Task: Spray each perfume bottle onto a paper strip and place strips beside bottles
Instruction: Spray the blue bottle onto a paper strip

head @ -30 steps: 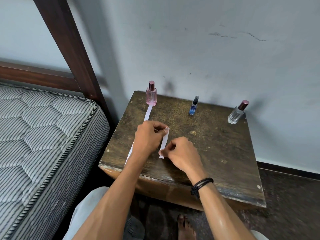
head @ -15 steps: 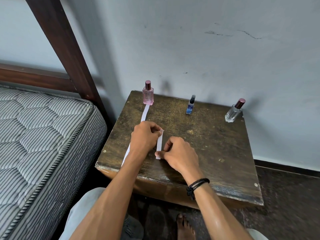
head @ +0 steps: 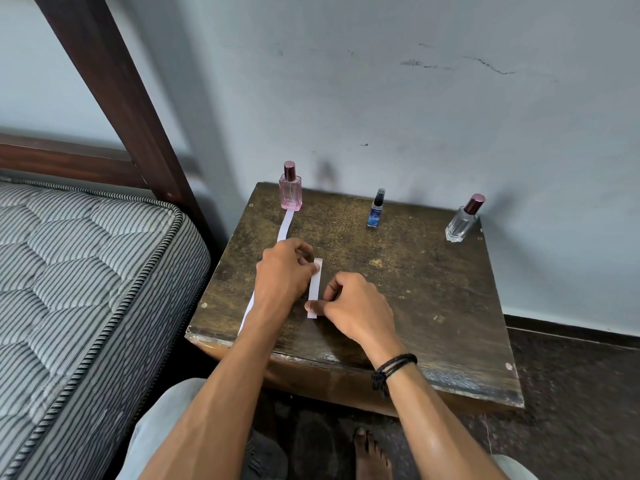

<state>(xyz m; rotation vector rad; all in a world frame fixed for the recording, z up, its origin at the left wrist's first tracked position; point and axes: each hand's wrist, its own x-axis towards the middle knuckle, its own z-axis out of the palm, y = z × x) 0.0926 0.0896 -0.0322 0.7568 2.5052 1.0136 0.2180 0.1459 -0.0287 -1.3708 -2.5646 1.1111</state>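
A short white paper strip point(head: 315, 285) lies on the dark wooden table point(head: 415, 299). My left hand point(head: 282, 271) pinches its far end and my right hand point(head: 349, 303) pinches its near end. A longer white strip point(head: 285, 226) runs from the pink perfume bottle point(head: 290, 188) toward the table's front edge, partly hidden under my left arm. A small blue spray bottle point(head: 375, 210) stands at the back middle. A clear bottle with a dark red cap point(head: 464, 219) stands at the back right corner.
A striped mattress point(head: 79, 289) and a dark wooden bed frame point(head: 114, 98) are close on the left of the table. A grey wall rises right behind the bottles. My bare foot point(head: 370, 455) is on the dark floor under the table's front edge.
Both hands keep their pinch on the short strip and have hardly moved. The view has shifted slightly.
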